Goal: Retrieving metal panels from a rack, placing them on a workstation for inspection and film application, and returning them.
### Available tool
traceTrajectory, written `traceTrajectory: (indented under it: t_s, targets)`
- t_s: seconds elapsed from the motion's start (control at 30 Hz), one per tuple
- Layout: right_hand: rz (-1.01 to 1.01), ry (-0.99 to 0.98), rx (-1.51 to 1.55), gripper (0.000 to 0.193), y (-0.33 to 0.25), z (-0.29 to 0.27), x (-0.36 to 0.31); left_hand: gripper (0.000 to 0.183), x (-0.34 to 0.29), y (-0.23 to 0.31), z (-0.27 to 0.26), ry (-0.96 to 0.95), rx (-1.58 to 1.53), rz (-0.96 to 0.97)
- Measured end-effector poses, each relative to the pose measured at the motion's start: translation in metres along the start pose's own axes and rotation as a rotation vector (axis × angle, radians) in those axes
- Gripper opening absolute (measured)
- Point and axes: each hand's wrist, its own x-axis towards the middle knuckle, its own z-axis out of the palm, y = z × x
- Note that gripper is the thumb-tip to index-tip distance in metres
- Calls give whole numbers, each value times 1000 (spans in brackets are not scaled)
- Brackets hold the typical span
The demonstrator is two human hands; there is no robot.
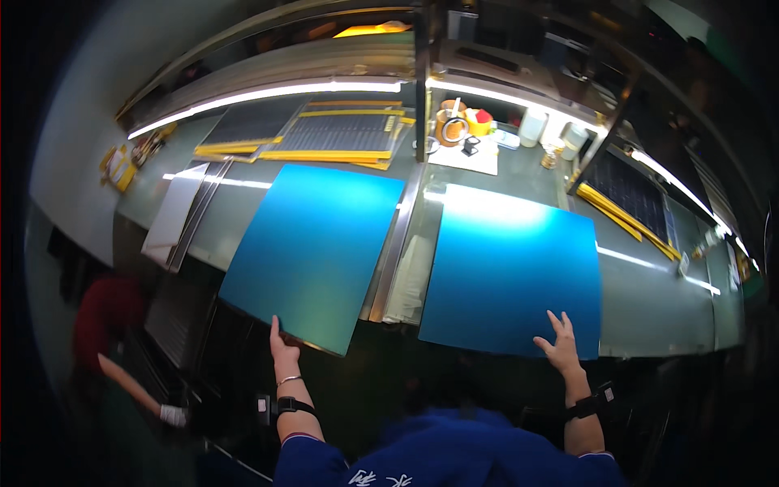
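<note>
Two flat blue sheets lie side by side at the near edge of the workbench. My left hand (283,352) is at the near edge of the left blue sheet (316,252), thumb over its top face and the other fingers hidden below. That sheet sits tilted, its near corner overhanging the bench. Over the near right part of the right blue sheet (511,268), my right hand (560,345) is open with its fingers spread. Whether those fingertips touch the surface, I cannot tell. Each wrist wears a black band.
Behind the left sheet lie dark panels with yellow edging (333,134); similar panels (625,199) are at the right. A white panel (177,209) leans over the left bench edge. Pots, bottles and a paper (466,158) stand behind the post (422,81). A co-worker in red (105,321) bends at the left.
</note>
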Motion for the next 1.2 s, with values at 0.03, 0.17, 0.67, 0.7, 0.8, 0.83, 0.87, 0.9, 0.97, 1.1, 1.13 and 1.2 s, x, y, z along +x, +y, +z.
traceTrajectory:
  t_s: [0.03, 0.17, 0.67, 0.7, 0.8, 0.83, 0.87, 0.9, 0.97, 1.1, 1.13, 1.2]
  targets:
    - [-79, 35, 49, 71, -4, 7, -6, 29, -3, 5, 2, -95, 1, 181]
    - [-163, 82, 227, 54, -40, 11, -28, 24, -19, 22, 8, -281, 113, 426]
    - [-349, -843, 1621, 76, -198, -68, -21, 23, -325, 45, 102, -676, 1213, 1837]
    - [-273, -1039, 1887, 89, -200, -76, -21, 31, -323, 22, 106, -794, 1144, 1914]
    - [-149, -1139, 2076, 92, -145, -40, 21, 28, -301, -18, 90, -1033, 1375, 2038]
    - [55, -1208, 1917, 86, -107, -6, 44, 28, -290, -29, 84, -1138, 1412, 1984]
    - [368, -841, 1539, 64, -128, -6, 17, 28, -274, -33, 69, -1208, 1467, 1910]
    - [291, -906, 1529, 36, -87, 40, 29, 28, -270, -40, 66, -1222, 1463, 1906]
    - [399, -971, 1579, 15, -80, 67, 27, 28, -262, -51, 45, -1168, 1445, 1800]
    - [397, -784, 1299, 15, -112, 67, 5, 39, -306, -90, 66, -1156, 1814, 1625]
    - [408, -798, 1291, 15, -115, 71, 4, 42, -316, -109, 69, -1278, 1727, 1470]
    - [361, -813, 1311, 15, -119, 81, -3, 45, -326, -144, 66, -1400, 1655, 1509]
